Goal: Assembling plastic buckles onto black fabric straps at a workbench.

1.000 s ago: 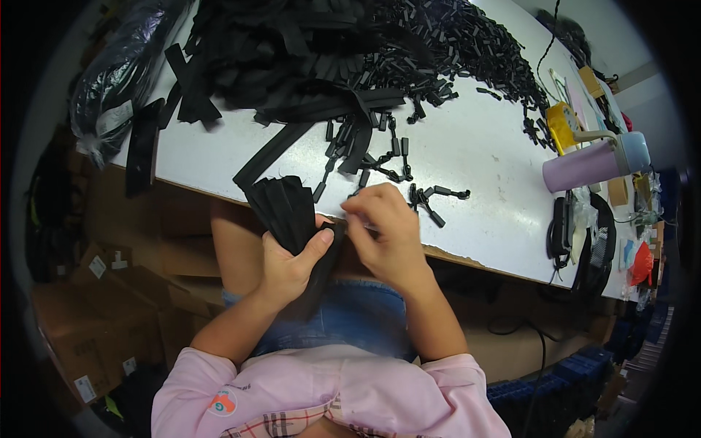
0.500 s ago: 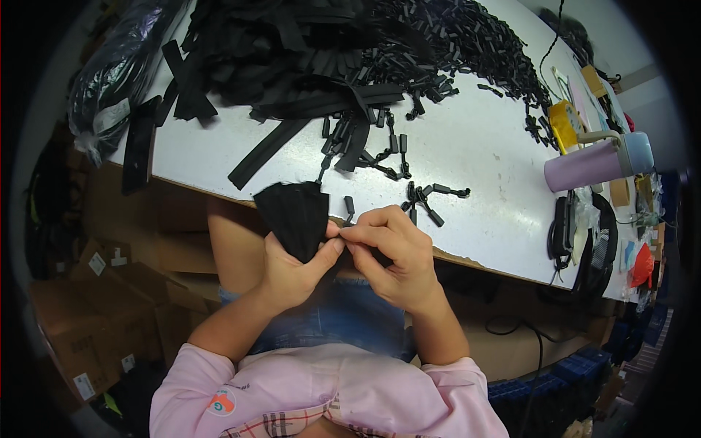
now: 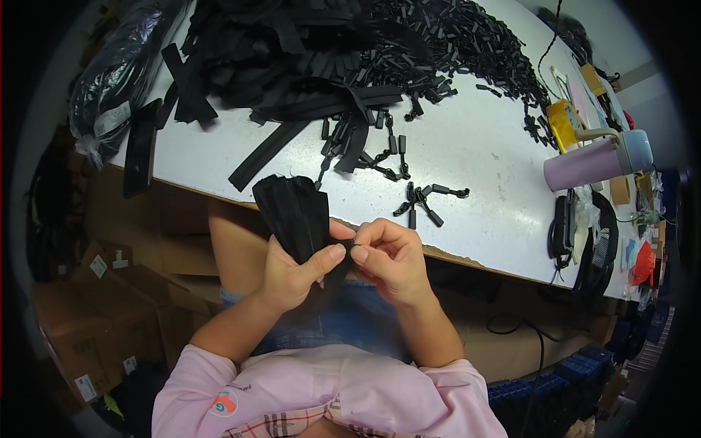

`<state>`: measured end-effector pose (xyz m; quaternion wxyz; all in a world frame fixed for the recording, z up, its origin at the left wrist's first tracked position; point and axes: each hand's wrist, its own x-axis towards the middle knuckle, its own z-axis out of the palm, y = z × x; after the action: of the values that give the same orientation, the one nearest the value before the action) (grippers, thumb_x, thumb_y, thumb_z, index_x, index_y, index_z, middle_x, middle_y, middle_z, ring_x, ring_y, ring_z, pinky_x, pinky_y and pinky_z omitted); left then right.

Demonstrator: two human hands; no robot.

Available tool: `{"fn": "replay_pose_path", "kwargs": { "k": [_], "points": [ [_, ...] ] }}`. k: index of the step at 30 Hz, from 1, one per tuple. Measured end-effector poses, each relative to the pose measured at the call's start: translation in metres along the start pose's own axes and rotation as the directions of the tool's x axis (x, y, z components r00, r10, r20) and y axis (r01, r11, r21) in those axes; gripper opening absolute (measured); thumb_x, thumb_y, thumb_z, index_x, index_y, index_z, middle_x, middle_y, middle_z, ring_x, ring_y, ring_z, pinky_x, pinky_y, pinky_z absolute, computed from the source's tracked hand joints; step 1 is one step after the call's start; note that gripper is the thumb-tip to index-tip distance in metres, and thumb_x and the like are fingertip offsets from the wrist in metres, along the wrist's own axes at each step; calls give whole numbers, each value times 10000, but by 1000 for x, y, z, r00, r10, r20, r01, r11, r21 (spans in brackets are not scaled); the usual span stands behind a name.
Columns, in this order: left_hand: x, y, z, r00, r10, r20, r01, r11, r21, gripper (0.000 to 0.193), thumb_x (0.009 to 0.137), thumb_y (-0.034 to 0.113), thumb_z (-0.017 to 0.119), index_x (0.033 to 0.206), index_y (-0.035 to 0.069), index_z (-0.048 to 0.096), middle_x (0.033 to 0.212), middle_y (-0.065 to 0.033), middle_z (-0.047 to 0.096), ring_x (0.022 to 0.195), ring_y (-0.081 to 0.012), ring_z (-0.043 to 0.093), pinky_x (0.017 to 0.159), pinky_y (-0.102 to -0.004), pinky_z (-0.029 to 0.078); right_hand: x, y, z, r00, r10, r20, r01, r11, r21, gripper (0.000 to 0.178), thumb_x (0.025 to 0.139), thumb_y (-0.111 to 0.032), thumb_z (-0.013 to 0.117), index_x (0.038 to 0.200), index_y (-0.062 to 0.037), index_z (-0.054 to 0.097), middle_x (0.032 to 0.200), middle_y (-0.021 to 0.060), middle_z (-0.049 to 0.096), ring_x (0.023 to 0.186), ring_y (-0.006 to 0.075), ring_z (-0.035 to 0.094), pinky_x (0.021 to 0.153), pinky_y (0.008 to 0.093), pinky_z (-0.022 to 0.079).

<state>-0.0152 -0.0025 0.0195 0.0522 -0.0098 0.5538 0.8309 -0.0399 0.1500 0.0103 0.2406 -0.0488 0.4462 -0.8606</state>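
Note:
My left hand point(image 3: 299, 271) is closed round a fanned bundle of black fabric strips point(image 3: 293, 215) that look like zipper tapes. The bundle's wide end points up toward the table edge; the lower end is partly hidden by my fingers. Thumb and forefinger of my right hand point(image 3: 391, 259) pinch beside my left thumb, above my lap. What the pinch holds is too small and dark to make out. On the table beyond lie small black zipper pulls on cord loops point(image 3: 420, 201), apart from both hands.
A large heap of black strips point(image 3: 263, 58) and a pile of black pulls point(image 3: 467, 44) cover the far table point(image 3: 482, 175). A purple tumbler point(image 3: 580, 166) and yellow tool point(image 3: 564, 125) stand at right. Cardboard boxes point(image 3: 87, 328) sit lower left; a plastic-wrapped bundle point(image 3: 120, 73) lies upper left.
My right hand has shifted slightly down, its fingers closing nearer my left thumb. The black pull that stuck up beyond my fingertips is out of sight. The bundle has tilted a little.

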Motion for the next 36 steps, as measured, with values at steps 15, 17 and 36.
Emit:
{"fn": "replay_pose_path", "kwargs": {
  "k": [15,17,36],
  "points": [
    [-2,-1,14,990,106,-88,-88,979,181,164,788,95,551,927,8,541,826,-27,536,546,-22,448,440,-142,338,-2,16,9,901,-434,5,371,764,-528,44,783,-12,541,798,6,505,683,12,475,511,20,400,432,160,318],
    [-3,3,14,991,96,-96,-79,983,166,157,789,90,550,923,8,543,840,-34,536,542,-23,449,439,-140,342,-4,13,6,936,-351,35,322,808,-494,43,793,-26,537,805,3,507,671,2,471,516,20,396,439,160,317],
    [-1,3,3,990,121,-70,-107,978,177,136,803,139,573,848,13,550,655,-1,516,453,-31,413,399,-162,323,3,1,8,967,-253,23,233,847,-477,146,687,-51,640,770,1,532,518,-22,424,425,38,345,398,174,285]
  ]
}}
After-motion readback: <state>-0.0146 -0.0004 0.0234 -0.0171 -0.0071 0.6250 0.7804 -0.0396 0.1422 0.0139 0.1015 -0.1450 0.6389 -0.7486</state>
